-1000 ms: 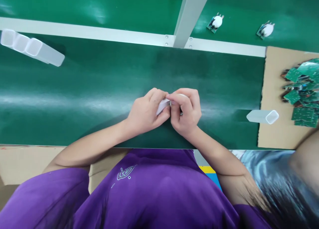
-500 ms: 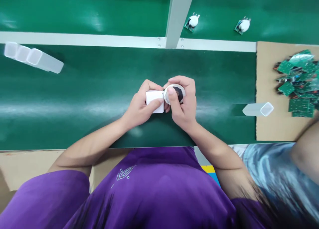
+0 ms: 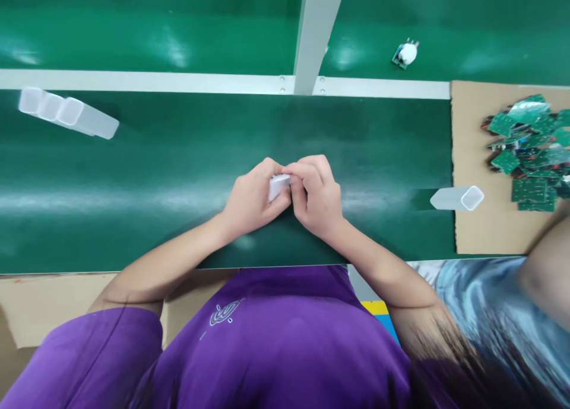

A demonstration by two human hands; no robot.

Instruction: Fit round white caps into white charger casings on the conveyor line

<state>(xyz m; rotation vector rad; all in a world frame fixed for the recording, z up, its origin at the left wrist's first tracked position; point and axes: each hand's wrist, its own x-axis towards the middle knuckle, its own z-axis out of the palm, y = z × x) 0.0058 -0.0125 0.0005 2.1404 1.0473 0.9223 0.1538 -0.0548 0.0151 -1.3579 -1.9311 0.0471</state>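
My left hand (image 3: 252, 200) is closed around a small white plastic casing (image 3: 278, 186), its thumb along the near side and its index finger along the far side. Only part of the casing shows between the fingers, and it looks tilted. Against its right end, my right hand (image 3: 317, 196) is closed, thumb and fingertips pinched together and touching the left hand's fingertips. What the right fingers grip is hidden behind them. Both hands are just above the green work surface (image 3: 187, 159).
Several translucent rectangular tubes (image 3: 91, 119) lie at left. Another tube (image 3: 454, 198) lies at right, by cardboard (image 3: 481, 225) bearing piled green circuit boards (image 3: 529, 189). Behind a white rail (image 3: 178, 82) and post (image 3: 317, 29) sits a white-domed circuit board (image 3: 407, 54). Another person's arm (image 3: 550, 278) is at right.
My right hand has turned and curled in; the round white piece with a dark centre is now hidden. The casing has tilted. Behind the rail, one domed board shifted left; another left view near the post.
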